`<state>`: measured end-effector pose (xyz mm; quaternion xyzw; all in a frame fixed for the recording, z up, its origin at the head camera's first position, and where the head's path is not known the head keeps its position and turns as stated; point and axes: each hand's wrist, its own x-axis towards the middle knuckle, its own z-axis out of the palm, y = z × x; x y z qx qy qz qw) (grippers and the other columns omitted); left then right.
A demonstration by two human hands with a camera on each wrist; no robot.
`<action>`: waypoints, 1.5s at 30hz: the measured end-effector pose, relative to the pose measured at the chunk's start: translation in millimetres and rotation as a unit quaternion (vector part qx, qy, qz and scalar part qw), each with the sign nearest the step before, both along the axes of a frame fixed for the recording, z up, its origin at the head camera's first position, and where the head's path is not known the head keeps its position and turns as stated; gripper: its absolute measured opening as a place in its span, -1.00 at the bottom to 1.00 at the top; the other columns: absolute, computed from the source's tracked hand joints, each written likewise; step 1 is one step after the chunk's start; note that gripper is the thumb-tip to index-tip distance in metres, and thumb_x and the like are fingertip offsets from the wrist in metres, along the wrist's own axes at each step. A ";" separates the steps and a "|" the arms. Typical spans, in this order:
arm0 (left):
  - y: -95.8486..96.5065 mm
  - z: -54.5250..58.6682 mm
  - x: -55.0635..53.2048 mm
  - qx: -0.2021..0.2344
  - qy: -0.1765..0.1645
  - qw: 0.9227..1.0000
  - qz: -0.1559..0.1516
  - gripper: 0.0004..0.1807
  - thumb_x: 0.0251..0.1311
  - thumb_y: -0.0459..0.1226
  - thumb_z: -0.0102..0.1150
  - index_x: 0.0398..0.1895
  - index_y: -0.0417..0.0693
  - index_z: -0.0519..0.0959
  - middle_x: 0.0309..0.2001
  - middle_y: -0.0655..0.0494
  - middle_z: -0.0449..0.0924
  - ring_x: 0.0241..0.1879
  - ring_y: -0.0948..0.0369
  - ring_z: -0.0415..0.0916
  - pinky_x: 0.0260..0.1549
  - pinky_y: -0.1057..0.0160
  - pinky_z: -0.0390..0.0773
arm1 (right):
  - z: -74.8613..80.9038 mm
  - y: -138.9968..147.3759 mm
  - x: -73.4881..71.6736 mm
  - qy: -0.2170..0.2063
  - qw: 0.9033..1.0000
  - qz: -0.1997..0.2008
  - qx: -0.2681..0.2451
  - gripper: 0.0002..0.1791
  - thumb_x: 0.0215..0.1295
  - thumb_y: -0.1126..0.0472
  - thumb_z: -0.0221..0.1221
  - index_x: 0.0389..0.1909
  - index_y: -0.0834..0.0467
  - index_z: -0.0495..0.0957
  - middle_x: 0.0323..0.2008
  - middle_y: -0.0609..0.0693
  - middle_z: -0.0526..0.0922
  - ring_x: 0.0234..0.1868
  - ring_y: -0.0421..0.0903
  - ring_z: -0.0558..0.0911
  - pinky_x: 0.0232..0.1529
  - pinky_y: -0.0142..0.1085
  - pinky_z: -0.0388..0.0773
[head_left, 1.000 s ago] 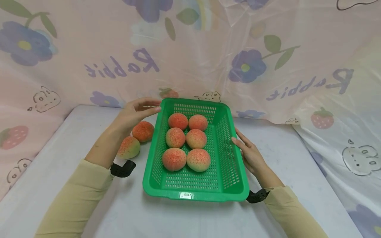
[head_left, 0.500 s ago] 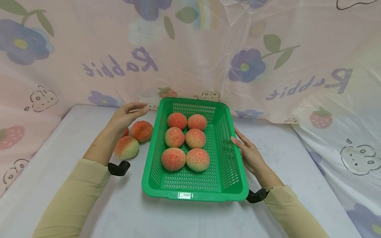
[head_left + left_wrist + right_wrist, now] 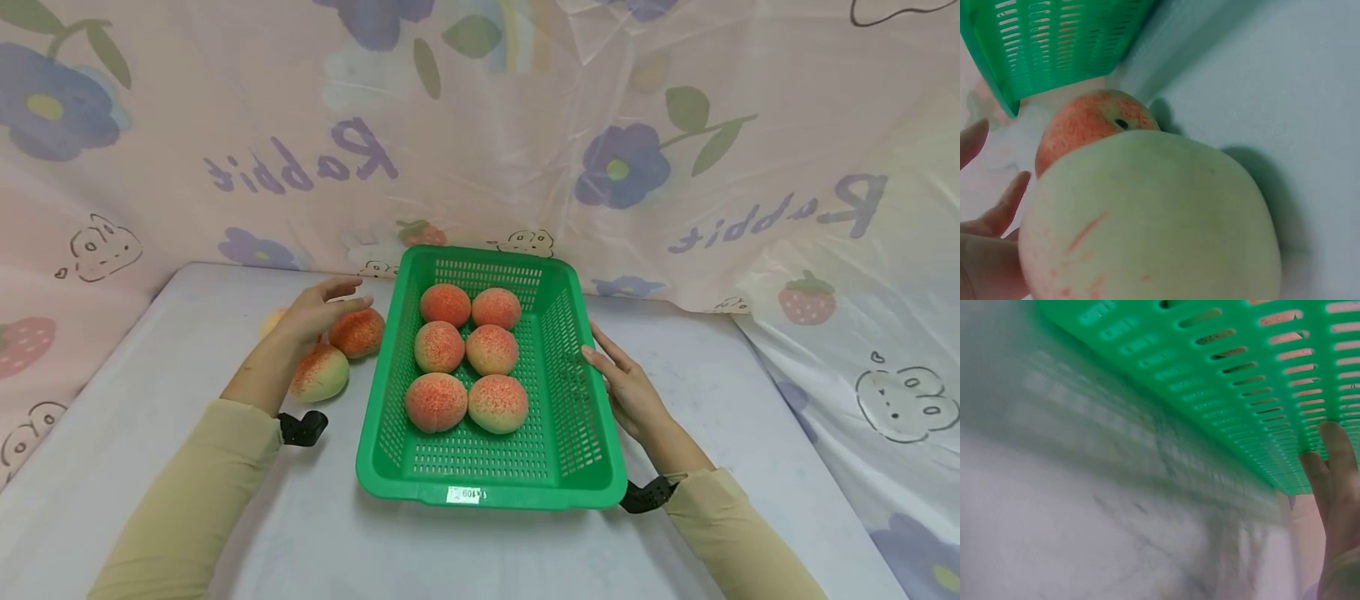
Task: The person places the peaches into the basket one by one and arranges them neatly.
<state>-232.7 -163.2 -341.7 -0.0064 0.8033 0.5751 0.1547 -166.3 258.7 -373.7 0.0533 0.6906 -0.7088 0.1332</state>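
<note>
A green perforated plastic basket point(image 3: 540, 497) stands mid-table with several red-and-yellow peaches point(image 3: 437, 402) in its left part. My right hand point(image 3: 633, 392) holds its right side, thumb over the rim and fingers along the outer wall; the right wrist view shows fingertips against the slotted wall point(image 3: 1272, 381). Left of the basket, my left hand point(image 3: 315, 315) hovers with fingers spread above loose peaches. An orange-red peach point(image 3: 358, 335) lies under its fingers, a green-and-red peach point(image 3: 320, 372) below the wrist, and a yellowish peach point(image 3: 273, 320) behind, partly hidden. The pale green peach point(image 3: 1154, 212) fills the left wrist view.
A white table point(image 3: 750, 433) carries everything. Close behind it hangs a pink curtain point(image 3: 480, 167) printed with flowers and rabbits. Each wrist wears a black camera mount point(image 3: 303, 428). A white label point(image 3: 462, 495) marks the basket's near rim.
My left hand has left the basket's left rim, moved left, then lowered over the loose peaches, with the yellowish one now showing behind it. The right hand and basket stay nearly still.
</note>
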 end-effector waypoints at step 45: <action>8.5 9.0 -1.1 0.070 -0.046 0.991 0.103 -0.29 0.29 -0.16 0.17 0.47 0.09 0.15 0.44 -0.11 0.07 0.09 0.10 0.32 -0.18 0.32 0.47 | -0.6 -0.4 2.1 -0.010 0.999 -0.007 -0.040 -0.26 0.39 0.01 0.11 0.48 -0.30 -0.01 0.29 -0.02 0.33 -0.32 -0.29 0.67 -0.27 -0.40 0.64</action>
